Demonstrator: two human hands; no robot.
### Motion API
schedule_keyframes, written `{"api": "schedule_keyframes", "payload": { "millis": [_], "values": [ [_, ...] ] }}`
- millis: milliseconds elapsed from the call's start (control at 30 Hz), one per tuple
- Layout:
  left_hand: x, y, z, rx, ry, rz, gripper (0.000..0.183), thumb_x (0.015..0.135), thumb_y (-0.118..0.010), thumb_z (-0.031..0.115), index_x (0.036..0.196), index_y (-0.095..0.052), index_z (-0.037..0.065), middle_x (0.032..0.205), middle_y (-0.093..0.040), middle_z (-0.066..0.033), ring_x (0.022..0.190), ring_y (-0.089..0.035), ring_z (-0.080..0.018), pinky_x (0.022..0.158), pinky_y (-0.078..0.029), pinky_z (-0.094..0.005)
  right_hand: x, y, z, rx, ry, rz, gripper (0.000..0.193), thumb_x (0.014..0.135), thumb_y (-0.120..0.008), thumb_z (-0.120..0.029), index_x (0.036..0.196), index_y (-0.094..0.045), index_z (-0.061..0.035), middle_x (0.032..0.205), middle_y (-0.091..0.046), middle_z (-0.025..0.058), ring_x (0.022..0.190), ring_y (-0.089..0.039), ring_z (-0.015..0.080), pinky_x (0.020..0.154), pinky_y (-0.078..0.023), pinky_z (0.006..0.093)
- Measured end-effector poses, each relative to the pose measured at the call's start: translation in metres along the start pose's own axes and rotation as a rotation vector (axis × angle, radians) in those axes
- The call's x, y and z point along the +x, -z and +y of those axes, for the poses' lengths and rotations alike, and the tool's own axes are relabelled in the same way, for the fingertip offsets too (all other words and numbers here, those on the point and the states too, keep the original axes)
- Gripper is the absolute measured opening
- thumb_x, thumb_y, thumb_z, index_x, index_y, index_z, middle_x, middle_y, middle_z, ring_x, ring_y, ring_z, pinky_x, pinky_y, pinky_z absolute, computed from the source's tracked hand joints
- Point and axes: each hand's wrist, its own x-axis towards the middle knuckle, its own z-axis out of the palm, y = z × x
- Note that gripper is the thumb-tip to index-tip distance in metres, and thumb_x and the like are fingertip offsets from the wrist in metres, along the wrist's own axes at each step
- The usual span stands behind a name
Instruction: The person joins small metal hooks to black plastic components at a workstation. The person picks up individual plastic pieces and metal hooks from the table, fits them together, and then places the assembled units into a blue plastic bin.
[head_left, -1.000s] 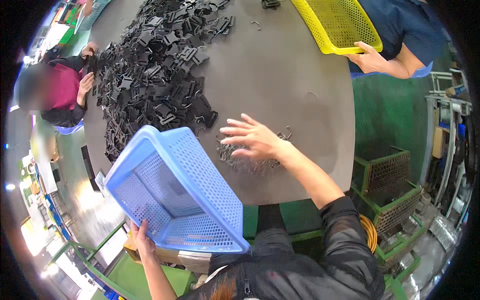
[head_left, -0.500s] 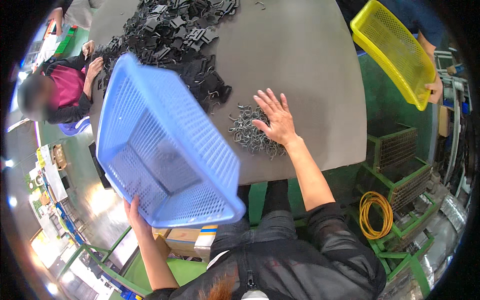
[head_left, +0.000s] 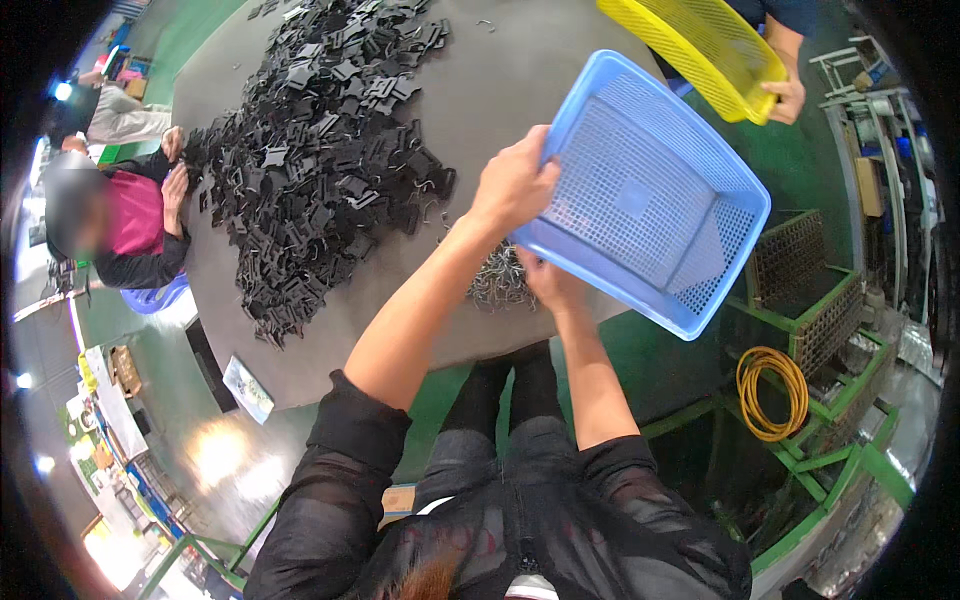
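Note:
My left hand [head_left: 516, 180] is closed around the left rim of a blue plastic basket [head_left: 635, 195], which is tilted over the table's right edge. Only mesh walls and floor show inside it. My right hand [head_left: 552, 282] is partly hidden below the basket's near-left corner, beside a small heap of metal hooks [head_left: 500, 280]. Whether its fingers grip the rim or rest among the hooks is hidden. A large pile of black plastic buckle pieces [head_left: 320, 170] spreads across the table [head_left: 510, 90] to the left.
At the upper right, another person's hand [head_left: 786, 98] holds a yellow basket [head_left: 705, 50] close to the blue one. A person in a magenta top [head_left: 135, 215] has both hands at the pile's left. Green metal frames [head_left: 800, 330] and a coiled yellow hose [head_left: 772, 393] stand right.
My left hand has swung the blue basket from the left across to the right. My right hand, spread over the hooks before, is now partly under the basket. The yellow basket has shifted up and left.

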Motion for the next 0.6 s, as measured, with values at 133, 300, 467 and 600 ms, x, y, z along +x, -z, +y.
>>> {"api": "schedule_keyframes", "payload": {
  "millis": [133, 300, 467, 600],
  "values": [
    [0.019, -0.026, 0.016, 0.000, -0.059, -0.096, 0.031, 0.083, -0.052, 0.020, 0.109, -0.050, 0.004, 0.091, -0.062, -0.0243, 0.088, -0.059, -0.0428, 0.077, -0.045, -0.0490, -0.022, 0.008, 0.054, -0.040, -0.244, 0.045, 0.048, 0.089, -0.054, -0.029, 0.127, -0.048, -0.0018, 0.131, -0.046, 0.0221, 0.123, -0.040, 0.0394, 0.104, -0.030, 0.0457],
    [0.031, -0.044, 0.000, 0.072, -0.092, -0.181, 0.033, 0.083, -0.052, 0.020, 0.112, -0.050, 0.005, 0.091, -0.062, -0.0250, 0.088, -0.059, -0.0429, 0.078, -0.046, -0.0481, -0.021, -0.065, 0.003, -0.068, 0.108, 0.086, 0.056, 0.088, -0.051, -0.038, 0.130, -0.043, -0.0017, 0.136, -0.043, 0.0167, 0.128, -0.038, 0.0338, 0.108, -0.025, 0.0484],
    [0.021, -0.059, -0.033, 0.032, -0.032, -0.159, 0.044, 0.085, -0.056, 0.026, 0.124, -0.047, 0.007, 0.115, -0.057, -0.0200, 0.110, -0.053, -0.0356, 0.093, -0.043, -0.0429, -0.017, -0.079, -0.026, 0.230, 0.163, 0.049, 0.065, 0.084, -0.056, -0.040, 0.133, -0.039, -0.0008, 0.134, -0.042, 0.0195, 0.131, -0.031, 0.0365, 0.110, -0.013, 0.0546],
    [-0.042, 0.000, -0.052, -0.045, -0.165, 0.373, 0.054, 0.081, -0.064, 0.019, 0.129, -0.043, 0.006, 0.130, -0.046, -0.0160, 0.125, -0.041, -0.0318, 0.104, -0.034, -0.0410, -0.023, -0.065, -0.032, -0.040, 0.237, -0.091, 0.063, 0.083, -0.058, -0.034, 0.135, -0.036, -0.0040, 0.141, -0.034, 0.0180, 0.135, -0.025, 0.0349, 0.110, -0.012, 0.0541]
  ]
}}
